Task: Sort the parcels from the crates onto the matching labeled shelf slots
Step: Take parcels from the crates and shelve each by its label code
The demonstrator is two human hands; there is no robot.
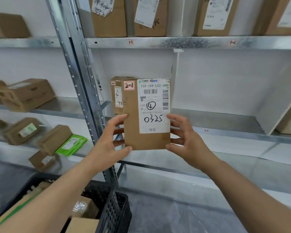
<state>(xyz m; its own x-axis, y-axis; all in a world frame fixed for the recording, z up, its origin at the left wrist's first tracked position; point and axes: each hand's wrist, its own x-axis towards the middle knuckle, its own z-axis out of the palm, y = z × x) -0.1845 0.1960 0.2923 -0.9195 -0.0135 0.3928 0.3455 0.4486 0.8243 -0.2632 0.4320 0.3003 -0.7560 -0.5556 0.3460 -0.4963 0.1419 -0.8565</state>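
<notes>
Both hands — left hand (110,140) and right hand (186,137) — are gripping a brown parcel (132,125) by its side edges, fingers curled round it. Between the fingers, its label (154,106) is reading "2-1", "159-159-L02-600", "0325". Just behind is standing another parcel (116,95) marked "2-1" — below the left forearm, a black crate (114,214).

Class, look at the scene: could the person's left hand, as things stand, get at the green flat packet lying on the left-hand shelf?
Probably not right now. The left hand and right hand both grip the brown cardboard parcel marked 2-1. The path to the green flat packet looks open, left of the grey metal shelf upright, once the hand lets go.
</notes>
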